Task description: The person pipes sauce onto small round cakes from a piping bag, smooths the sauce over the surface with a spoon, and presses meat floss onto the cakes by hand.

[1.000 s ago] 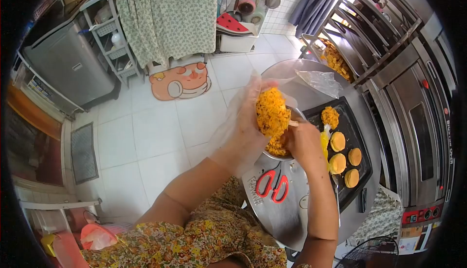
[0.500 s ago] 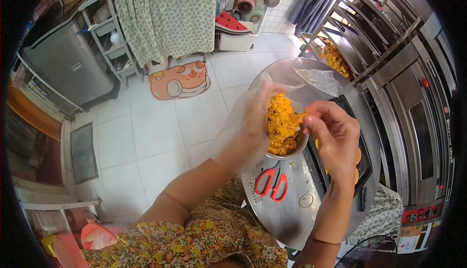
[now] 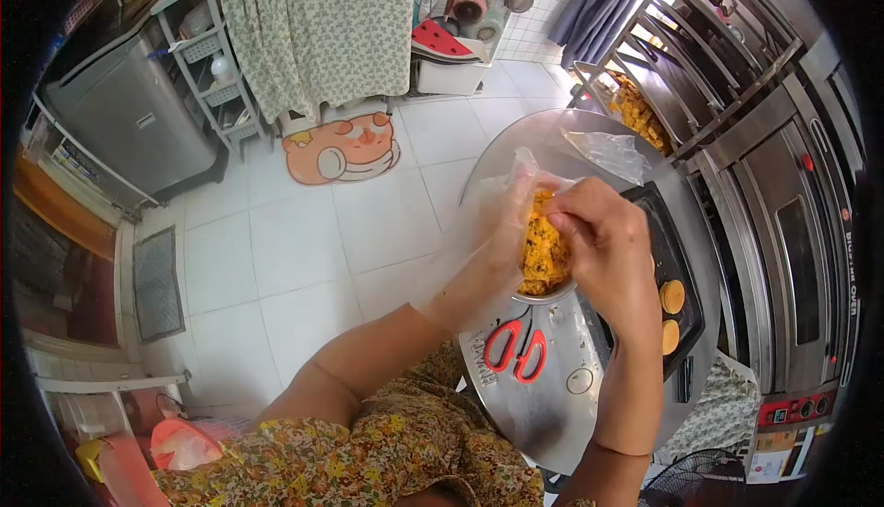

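Observation:
Clear plastic, a bag or a loose glove, wraps my left hand, whose fingers curl around a mass of crumbly yellow-orange food with dark flecks. From above, my right hand reaches in with thumb and fingers pinched together at the top of the food; the fingers hide the exact contact. Directly below is a metal bowl, mostly covered by the food and hands. Red-handled scissors lie just in front of the bowl. Right of my right hand, round flat yellow-brown pieces sit on a black tray.
Everything stands on a round steel table. A crumpled clear bag lies at its far side. Steel ovens and a tray rack border the right. A pink animal-shaped mat lies on the tiled floor.
My right hand has moved left and up over the food, covering part of it. My left hand has shifted slightly right with the plastic. More round pieces on the tray now show.

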The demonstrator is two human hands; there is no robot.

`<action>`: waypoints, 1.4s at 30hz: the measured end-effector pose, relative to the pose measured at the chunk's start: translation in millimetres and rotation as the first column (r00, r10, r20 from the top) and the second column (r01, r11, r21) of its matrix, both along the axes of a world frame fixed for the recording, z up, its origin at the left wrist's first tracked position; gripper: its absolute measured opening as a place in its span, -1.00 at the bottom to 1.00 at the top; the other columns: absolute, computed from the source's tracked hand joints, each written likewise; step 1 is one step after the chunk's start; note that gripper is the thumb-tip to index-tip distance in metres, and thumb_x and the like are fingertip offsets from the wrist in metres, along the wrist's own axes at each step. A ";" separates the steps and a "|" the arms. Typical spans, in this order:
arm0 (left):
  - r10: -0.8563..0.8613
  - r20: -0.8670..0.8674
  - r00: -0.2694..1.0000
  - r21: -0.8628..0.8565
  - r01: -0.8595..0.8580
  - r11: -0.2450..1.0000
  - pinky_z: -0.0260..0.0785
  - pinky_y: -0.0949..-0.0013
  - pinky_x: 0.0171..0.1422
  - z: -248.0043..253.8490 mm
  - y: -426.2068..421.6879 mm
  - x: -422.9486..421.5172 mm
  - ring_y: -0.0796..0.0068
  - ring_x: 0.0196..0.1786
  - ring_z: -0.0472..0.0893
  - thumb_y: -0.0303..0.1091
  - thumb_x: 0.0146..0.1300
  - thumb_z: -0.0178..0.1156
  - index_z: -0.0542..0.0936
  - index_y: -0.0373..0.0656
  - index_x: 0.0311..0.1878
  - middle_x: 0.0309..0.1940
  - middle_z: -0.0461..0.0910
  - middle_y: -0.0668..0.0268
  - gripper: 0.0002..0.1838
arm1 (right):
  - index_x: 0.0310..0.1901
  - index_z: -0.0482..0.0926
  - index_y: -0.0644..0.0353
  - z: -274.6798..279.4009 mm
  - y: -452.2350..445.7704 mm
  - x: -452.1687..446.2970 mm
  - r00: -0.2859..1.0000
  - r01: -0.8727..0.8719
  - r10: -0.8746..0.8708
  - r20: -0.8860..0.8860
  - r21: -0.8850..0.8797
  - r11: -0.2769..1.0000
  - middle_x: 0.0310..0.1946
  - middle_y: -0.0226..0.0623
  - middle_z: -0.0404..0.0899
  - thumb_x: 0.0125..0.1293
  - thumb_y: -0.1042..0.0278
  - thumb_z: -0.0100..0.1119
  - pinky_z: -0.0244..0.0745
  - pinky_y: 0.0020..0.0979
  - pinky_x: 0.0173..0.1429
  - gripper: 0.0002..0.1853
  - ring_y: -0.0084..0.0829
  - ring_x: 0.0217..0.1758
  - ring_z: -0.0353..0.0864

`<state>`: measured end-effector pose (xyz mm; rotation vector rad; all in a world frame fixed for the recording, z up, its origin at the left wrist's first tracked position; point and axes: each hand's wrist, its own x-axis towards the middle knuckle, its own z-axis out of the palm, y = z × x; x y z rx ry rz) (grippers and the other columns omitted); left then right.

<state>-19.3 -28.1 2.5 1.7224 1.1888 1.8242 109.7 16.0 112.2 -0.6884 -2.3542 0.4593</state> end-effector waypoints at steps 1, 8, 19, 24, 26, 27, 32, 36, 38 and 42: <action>-0.146 0.231 0.962 -0.069 0.166 0.984 0.32 0.22 0.38 -8.9 8.7 3.3 0.25 0.21 0.49 -0.40 0.54 0.03 0.08 -0.33 0.49 0.14 0.47 0.14 -0.42 | -0.26 0.64 0.39 -2.6 2.0 -1.5 1.000 -0.010 0.010 0.022 0.026 1.000 -0.42 -0.11 0.56 0.15 0.69 0.28 0.46 -0.31 -0.23 -0.89 -0.19 -0.39 0.57; -0.157 0.057 0.986 -0.073 0.161 0.984 0.22 0.26 0.48 -18.0 13.5 0.2 0.38 0.26 0.44 -0.21 0.64 -0.17 0.15 -0.32 0.44 0.17 0.42 0.21 -0.52 | -0.26 0.60 0.42 6.5 4.8 -1.0 0.987 0.015 -0.023 0.161 0.047 0.999 -0.42 -0.16 0.57 0.19 0.73 0.24 0.46 -0.41 -0.22 -0.91 -0.35 -0.40 0.57; 0.132 -0.130 0.983 0.066 -0.124 0.990 0.26 0.13 0.48 7.0 -12.9 4.8 0.06 0.32 0.44 -0.71 0.13 0.31 -0.13 -0.13 0.63 0.34 0.39 0.07 0.09 | -0.20 0.64 0.35 -7.3 2.0 24.0 0.997 0.058 -0.068 -0.043 -0.212 0.976 -0.41 -0.31 0.61 0.33 0.66 0.21 0.45 -0.49 -0.23 -0.93 -0.57 -0.34 0.56; -0.131 0.321 0.938 0.030 0.129 0.991 0.38 0.27 0.39 0.1 -4.7 17.3 0.33 0.27 0.45 -0.65 0.41 0.07 -0.17 -0.21 0.63 0.30 0.34 0.08 -0.14 | -0.04 0.62 0.36 -13.7 -8.1 36.3 0.953 0.015 -0.177 -0.247 -0.543 0.839 -0.37 -0.43 0.61 0.32 0.67 0.23 0.50 -0.55 -0.14 -0.81 -0.63 -0.29 0.56; -0.160 0.346 0.924 0.087 0.138 0.987 0.40 0.30 0.37 6.3 -3.9 18.1 0.39 0.22 0.48 -0.57 0.47 0.04 -0.07 -0.19 0.59 0.27 0.37 0.12 -0.27 | -0.01 0.61 0.37 -27.6 -7.6 38.8 0.960 0.043 -0.187 -0.209 -0.551 0.833 -0.35 -0.43 0.61 0.33 0.68 0.21 0.50 -0.56 -0.14 -0.79 -0.64 -0.29 0.56; -0.154 0.359 0.921 0.112 0.121 0.986 0.41 0.32 0.36 6.8 -2.8 19.4 0.42 0.20 0.50 -0.53 0.51 0.02 -0.02 -0.19 0.57 0.25 0.39 0.14 -0.33 | 0.01 0.60 0.37 -31.6 -7.8 39.4 0.962 0.058 -0.194 -0.190 -0.557 0.829 -0.34 -0.43 0.61 0.33 0.69 0.20 0.50 -0.56 -0.14 -0.77 -0.64 -0.29 0.56; 0.030 0.244 0.969 0.070 -0.048 0.996 0.43 0.28 0.36 3.6 -1.7 16.5 0.36 0.20 0.55 -0.66 0.36 0.03 0.07 -0.24 0.50 0.24 0.43 0.10 -0.32 | -0.18 0.70 0.30 -54.2 5.5 48.4 0.960 0.279 -0.278 0.032 -0.205 0.938 -0.38 -0.21 0.69 0.26 0.63 0.24 0.58 -0.38 -0.14 -0.87 -0.39 -0.33 0.67; 0.064 0.239 0.969 -0.079 -0.046 0.996 0.44 0.23 0.38 20.8 -4.9 4.3 0.24 0.23 0.58 -0.86 0.18 0.06 0.08 -0.34 0.48 0.23 0.47 0.03 -0.22 | -0.26 0.74 0.22 -67.5 10.9 29.9 0.857 0.190 -0.183 0.482 0.034 0.981 -0.31 -0.07 0.71 0.14 0.57 0.27 0.60 -0.17 -0.07 -0.86 -0.05 -0.20 0.69; 0.013 0.528 0.849 -0.222 0.124 0.967 0.45 0.25 0.37 36.9 -4.9 6.8 0.25 0.18 0.62 -0.81 0.25 0.00 0.17 -0.39 0.43 0.16 0.53 0.01 -0.35 | -0.27 0.74 0.20 -75.9 13.3 22.8 0.815 0.176 -0.120 0.567 -0.044 0.983 -0.29 -0.05 0.70 0.12 0.56 0.27 0.59 -0.15 -0.05 -0.85 0.01 -0.15 0.69; -0.004 0.513 0.858 -0.158 0.099 0.983 0.43 0.24 0.37 35.5 -6.7 1.9 0.28 0.20 0.60 -0.74 0.33 -0.06 0.24 -0.45 0.36 0.14 0.55 -0.03 -0.49 | -0.27 0.71 0.24 -77.4 16.4 25.2 0.891 0.144 -0.104 0.442 -0.059 0.988 -0.31 -0.05 0.70 0.09 0.61 0.27 0.58 -0.17 -0.07 -0.85 -0.01 -0.16 0.69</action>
